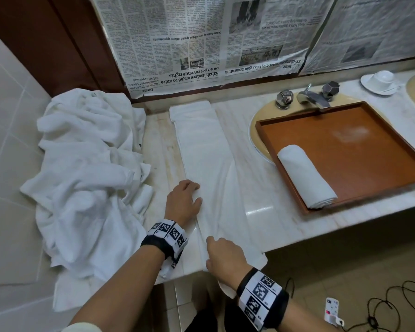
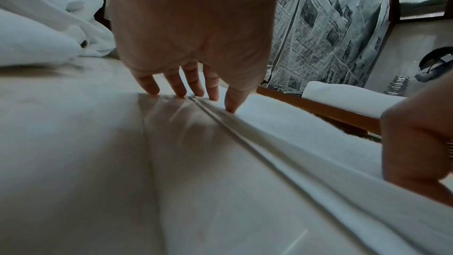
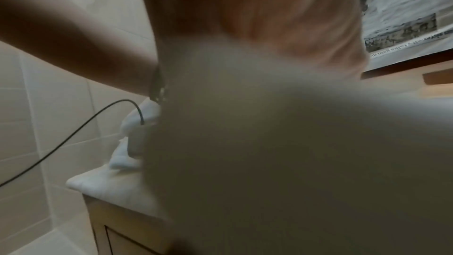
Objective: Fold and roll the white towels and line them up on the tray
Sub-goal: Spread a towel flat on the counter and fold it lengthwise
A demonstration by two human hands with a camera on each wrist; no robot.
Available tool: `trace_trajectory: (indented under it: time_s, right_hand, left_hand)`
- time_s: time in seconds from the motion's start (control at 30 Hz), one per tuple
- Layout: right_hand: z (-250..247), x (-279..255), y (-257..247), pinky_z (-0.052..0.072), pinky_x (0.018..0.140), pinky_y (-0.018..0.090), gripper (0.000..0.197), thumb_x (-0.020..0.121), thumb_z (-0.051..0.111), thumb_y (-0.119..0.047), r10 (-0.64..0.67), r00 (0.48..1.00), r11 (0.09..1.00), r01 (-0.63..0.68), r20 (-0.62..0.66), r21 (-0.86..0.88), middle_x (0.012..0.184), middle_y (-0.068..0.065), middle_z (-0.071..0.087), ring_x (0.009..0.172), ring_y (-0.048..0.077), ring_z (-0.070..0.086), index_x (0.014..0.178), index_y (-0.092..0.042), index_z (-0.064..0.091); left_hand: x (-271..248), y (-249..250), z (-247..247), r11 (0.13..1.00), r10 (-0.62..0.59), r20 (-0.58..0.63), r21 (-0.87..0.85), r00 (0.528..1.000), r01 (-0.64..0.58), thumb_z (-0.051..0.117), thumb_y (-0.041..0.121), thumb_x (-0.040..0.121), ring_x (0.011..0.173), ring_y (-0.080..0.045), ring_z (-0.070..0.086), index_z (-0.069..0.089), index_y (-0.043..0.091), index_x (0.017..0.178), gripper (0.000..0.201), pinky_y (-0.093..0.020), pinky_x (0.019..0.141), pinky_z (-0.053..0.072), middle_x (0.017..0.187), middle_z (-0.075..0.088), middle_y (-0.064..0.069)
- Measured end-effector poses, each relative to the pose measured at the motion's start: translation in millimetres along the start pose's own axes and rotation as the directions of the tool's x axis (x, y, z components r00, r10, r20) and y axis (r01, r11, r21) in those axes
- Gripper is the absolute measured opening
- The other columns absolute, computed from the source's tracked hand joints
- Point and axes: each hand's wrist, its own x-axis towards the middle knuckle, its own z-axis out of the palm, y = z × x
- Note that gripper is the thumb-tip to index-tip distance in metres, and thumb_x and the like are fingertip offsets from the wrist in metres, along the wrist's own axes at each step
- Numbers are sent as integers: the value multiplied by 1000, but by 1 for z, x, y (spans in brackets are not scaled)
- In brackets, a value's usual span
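A long white towel (image 1: 209,152), folded into a narrow strip, lies lengthwise on the marble counter (image 1: 268,188). My left hand (image 1: 197,195) presses its straight fingertips (image 2: 230,108) on the strip's left edge, about midway along. At the near end, which hangs over the counter's front edge, my right hand (image 1: 211,250) grips the towel with curled fingers. In the right wrist view the blurred towel (image 3: 294,143) covers those fingers. A brown tray (image 1: 345,140) sits over the sink on the right. One rolled towel (image 1: 304,176) lies along its left side.
A heap of loose white towels (image 1: 86,164) fills the counter's left end against the tiled wall. A tap (image 1: 312,97) stands behind the tray, with a cup and saucer (image 1: 380,81) further right. Newspaper (image 1: 189,44) covers the wall behind. Cables (image 1: 393,307) lie on the floor.
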Motion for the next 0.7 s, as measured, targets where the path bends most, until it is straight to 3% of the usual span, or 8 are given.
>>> trace_trajectory:
  time_s: [0.13,0.23,0.33,0.43,0.53,0.7]
  right_hand:
    - [-6,0,7,43,75,35,28,94,56,-31,-32,999,992,27,38,123,111,12,59,92,30,55,115,-13,51]
    - [-12,6,18,50,79,37,28,93,55,-43,-38,998,972,47,-43,231,101,7,63,92,26,59,105,-19,56]
    - [-14,12,17,47,74,37,42,92,53,-56,-80,993,992,87,-85,87,102,6,62,93,27,60,107,-16,53]
    - [-5,12,9,36,69,35,41,93,53,-47,-97,994,994,95,-50,-44,111,9,59,99,31,60,113,-11,50]
    - [-3,15,8,32,67,33,17,94,50,-27,-56,997,998,58,-52,26,101,10,57,87,32,56,97,-11,47]
    - [-7,12,7,37,63,34,24,99,45,-31,-149,986,981,157,-73,112,85,8,49,74,28,46,89,-9,50]
  left_hand:
    - [-3,-2,1,1000,8,-30,-28,1000,-9,54,37,82,114,-22,56,62,16,125,48,-40,95,45,132,53,0]
    - [-4,-1,3,999,20,-39,-42,999,-22,52,40,81,115,-21,57,61,16,126,51,-42,97,46,132,53,1]
    - [-6,-4,4,998,28,-53,-48,998,-30,53,40,82,116,-20,57,61,16,126,51,-44,97,47,132,53,1]
    - [-6,-2,6,998,7,-55,-60,998,-10,53,41,82,119,-18,54,61,17,126,51,-43,100,44,133,53,2]
    - [-8,0,8,997,-4,-50,-76,999,0,52,41,83,122,-18,52,59,18,128,51,-42,104,40,134,51,3]
    - [-11,-1,8,997,5,-63,-83,998,-11,52,40,85,121,-19,52,59,17,129,51,-43,104,39,134,50,2]
